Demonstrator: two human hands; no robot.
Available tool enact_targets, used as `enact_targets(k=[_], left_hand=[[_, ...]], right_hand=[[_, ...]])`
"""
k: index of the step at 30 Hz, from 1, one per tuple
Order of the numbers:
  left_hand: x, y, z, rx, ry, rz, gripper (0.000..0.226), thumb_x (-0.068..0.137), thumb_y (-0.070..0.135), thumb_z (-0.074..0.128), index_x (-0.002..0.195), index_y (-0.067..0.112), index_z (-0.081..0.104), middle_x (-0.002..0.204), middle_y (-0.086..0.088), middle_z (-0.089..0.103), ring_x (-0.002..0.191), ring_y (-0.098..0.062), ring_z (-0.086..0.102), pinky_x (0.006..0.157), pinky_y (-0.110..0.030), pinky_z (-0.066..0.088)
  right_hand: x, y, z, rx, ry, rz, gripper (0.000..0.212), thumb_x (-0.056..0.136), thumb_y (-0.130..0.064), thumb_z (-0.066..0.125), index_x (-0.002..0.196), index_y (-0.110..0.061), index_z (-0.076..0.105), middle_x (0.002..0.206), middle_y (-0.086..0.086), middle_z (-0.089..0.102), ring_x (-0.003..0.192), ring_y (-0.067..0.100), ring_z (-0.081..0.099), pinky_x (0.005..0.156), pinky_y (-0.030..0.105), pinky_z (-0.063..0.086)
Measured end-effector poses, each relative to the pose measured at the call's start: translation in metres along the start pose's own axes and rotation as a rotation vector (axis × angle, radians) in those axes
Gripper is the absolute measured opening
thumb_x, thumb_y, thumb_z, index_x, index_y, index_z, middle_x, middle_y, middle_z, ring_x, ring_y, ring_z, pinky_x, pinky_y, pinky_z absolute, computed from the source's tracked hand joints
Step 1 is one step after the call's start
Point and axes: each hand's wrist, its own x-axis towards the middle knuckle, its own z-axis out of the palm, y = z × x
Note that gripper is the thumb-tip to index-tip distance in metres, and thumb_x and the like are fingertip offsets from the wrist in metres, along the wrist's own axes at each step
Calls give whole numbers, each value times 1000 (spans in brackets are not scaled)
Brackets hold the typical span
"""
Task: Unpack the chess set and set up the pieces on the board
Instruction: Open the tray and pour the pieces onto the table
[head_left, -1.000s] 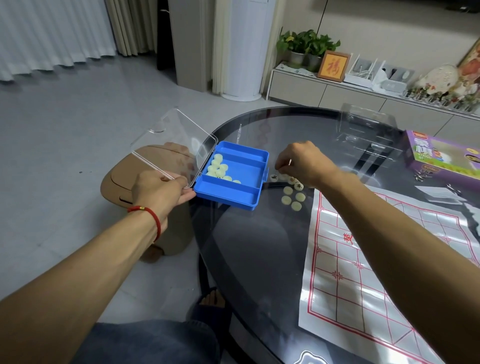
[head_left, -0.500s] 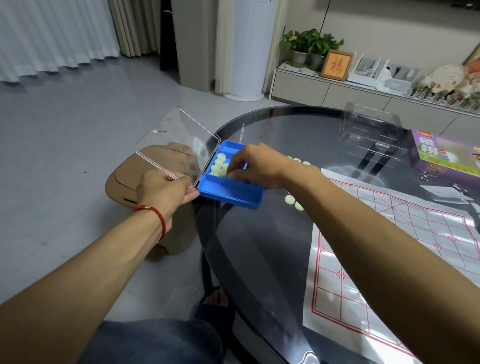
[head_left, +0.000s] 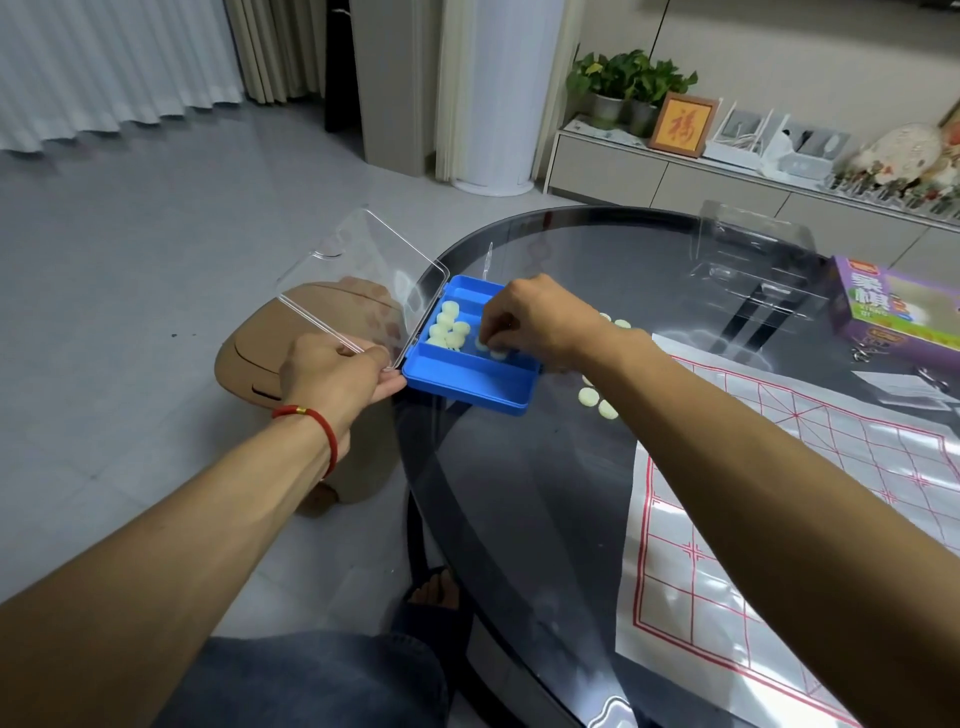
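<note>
Xiangqi board sheet (head_left: 779, 519) spread on glass counter (head_left: 519, 493), no pieces on it yet. Few cream pieces (head_left: 597, 402) dumped beside blue case (head_left: 467, 387). Your left hand (head_left: 332, 374) pinches clear lid (head_left: 363, 280); your right hand (head_left: 540, 322), fingers curled, pinches pieces inside case. Remaining pieces (head_left: 447, 327) fill far-left compartment. Unpacking about midway; setup not begun.

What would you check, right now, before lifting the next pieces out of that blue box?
1. Clear lid held open by left hand: ok.
2. Blue box resting on glass table, near its edge: ok.
3. Right hand grip on pieces in the middle compartment: cannot tell how many.
4. Pieces remaining in box: ok.
5. Board sheet spread flat: ok.
6. Pieces already out lie off the board: not ok.
</note>
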Motion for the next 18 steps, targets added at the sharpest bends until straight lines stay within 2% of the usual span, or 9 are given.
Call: enact_targets(k=[5, 7, 9, 12, 15, 18], left_hand=[[-2, 1, 0, 4, -5, 14, 4, 90, -1, 67, 93, 1, 69, 86, -17, 73, 74, -21, 76, 72, -35, 64], [-2, 1, 0, 5, -1, 14, 5, 90, -1, 67, 94, 0, 69, 86, -17, 72, 73, -21, 76, 72, -35, 64], [-3, 2, 0, 5, -1, 15, 5, 90, -2, 67, 95, 0, 69, 86, -18, 72, 73, -21, 76, 72, -35, 64], [-5, 3, 0, 14, -2, 13, 5, 91, -1, 67, 96, 1, 68, 87, -17, 72, 75, -20, 75, 73, -34, 64], [-5, 4, 1, 21, -1, 9, 5, 92, 0, 67, 96, 1, 68, 88, -16, 72, 77, -20, 75, 74, -35, 64], [-5, 4, 0, 12, -3, 5, 5, 91, 0, 68, 95, 2, 69, 88, -16, 72, 77, -21, 76, 75, -36, 64]], right_hand=[[1, 4, -6, -56, 33, 45, 8, 90, -15, 70, 95, -14, 76, 92, 0, 73, 85, 20, 65, 80, 37, 56], [2, -1, -6, -105, 44, 60, 13, 91, -28, 69, 99, -18, 72, 93, -1, 70, 86, 22, 64, 77, 38, 55], [1, -5, -2, -233, 5, 68, 25, 92, -41, 66, 109, -23, 68, 99, -3, 65, 88, 20, 59, 76, 35, 47], [2, -9, 4, -284, 3, 63, 21, 94, -34, 63, 112, -24, 68, 107, 2, 67, 89, 21, 57, 76, 33, 37], [-1, -10, 0, -203, 2, 53, 19, 93, -26, 67, 111, -19, 71, 107, 5, 69, 91, 21, 59, 77, 34, 47], [-9, -5, -17, -71, 49, 72, 18, 90, -22, 70, 107, -17, 75, 97, 4, 73, 85, 18, 62, 78, 32, 53]])
